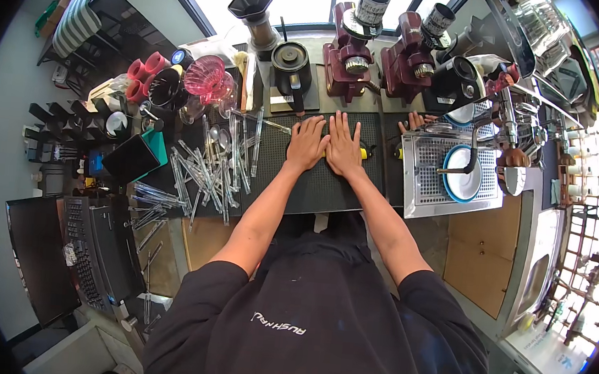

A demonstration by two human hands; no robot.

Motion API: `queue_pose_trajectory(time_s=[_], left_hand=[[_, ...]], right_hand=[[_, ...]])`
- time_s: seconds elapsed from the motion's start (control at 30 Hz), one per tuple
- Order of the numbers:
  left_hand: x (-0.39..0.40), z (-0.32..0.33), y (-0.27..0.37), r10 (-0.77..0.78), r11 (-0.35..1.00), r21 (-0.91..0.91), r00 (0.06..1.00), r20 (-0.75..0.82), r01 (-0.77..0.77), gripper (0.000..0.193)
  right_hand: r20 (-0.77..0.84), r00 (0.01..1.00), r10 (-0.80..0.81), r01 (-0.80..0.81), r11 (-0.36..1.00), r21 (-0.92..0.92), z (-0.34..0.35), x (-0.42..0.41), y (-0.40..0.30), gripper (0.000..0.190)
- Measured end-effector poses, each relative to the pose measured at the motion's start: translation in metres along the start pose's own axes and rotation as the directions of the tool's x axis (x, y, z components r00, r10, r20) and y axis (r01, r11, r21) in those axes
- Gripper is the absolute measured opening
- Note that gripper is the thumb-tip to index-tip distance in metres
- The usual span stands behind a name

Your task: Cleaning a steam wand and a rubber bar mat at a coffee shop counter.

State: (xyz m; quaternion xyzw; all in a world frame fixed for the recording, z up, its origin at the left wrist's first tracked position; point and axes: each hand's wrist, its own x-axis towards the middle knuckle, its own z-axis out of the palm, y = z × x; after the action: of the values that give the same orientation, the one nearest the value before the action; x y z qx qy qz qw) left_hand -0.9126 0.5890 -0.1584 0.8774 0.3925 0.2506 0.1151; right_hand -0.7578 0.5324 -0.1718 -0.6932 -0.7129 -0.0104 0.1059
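Observation:
My left hand (307, 144) lies palm down on a black textured bar mat (278, 188), fingers somewhat spread, holding nothing. Beside it, thumbs close together, my right hand (342, 145) is also palm down with fingers apart. A small yellow-and-black object (365, 153) shows at the right hand's outer edge; the palm hides the rest, so I cannot tell what it is. Beyond my fingertips a black gooseneck kettle (291, 71) stands on a flat base. Left of my left hand are scattered clear, thin tubes or wrapped sticks (210, 174), with spoons (219, 136) among them.
Two maroon coffee grinders (347, 57) (407, 63) stand at the back. On the right, a metal drip tray (422, 192) holds a white, blue-rimmed cup or bowl (463, 174) under a spout. Fingers near the tray look like a reflection. A pink dripper (205, 77) and tablet (131, 159) are left.

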Motion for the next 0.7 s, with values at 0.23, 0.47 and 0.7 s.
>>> queue_pose_trajectory(time_s=[0.23,0.47,0.7], left_hand=[[0.016,0.004,-0.010,-0.015,0.997,-0.077,0.999,-0.046,0.012,0.030],[0.029,0.014,-0.021,-0.036,0.990,-0.137,0.996,-0.077,0.025,0.014],[0.040,0.022,-0.027,-0.056,0.991,-0.128,0.994,-0.096,0.043,0.012]], right_hand=[[0.011,1.000,-0.005,0.005,1.000,0.009,0.002,0.021,0.007,0.069],[-0.069,0.998,0.015,-0.008,0.994,0.108,0.002,0.031,0.010,0.061],[-0.101,0.994,0.037,-0.019,0.984,0.177,-0.005,0.038,0.010,0.050]])
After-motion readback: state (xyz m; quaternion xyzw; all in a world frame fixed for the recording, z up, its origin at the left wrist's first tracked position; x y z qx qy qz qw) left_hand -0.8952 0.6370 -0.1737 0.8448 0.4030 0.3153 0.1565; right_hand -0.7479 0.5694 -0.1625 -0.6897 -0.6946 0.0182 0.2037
